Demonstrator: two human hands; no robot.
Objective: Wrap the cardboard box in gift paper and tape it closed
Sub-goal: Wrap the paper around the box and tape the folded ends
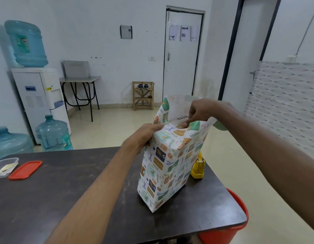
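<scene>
gripping gift paper (167,166) near its top with left hand (146,136), fingers curled; pinching the top edge from above with right hand (201,110).

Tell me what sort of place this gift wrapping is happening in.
Probably a small office or back room: a water dispenser with spare jugs on the floor, printed notices on the door, and a wooden shoe rack beside it.
</scene>
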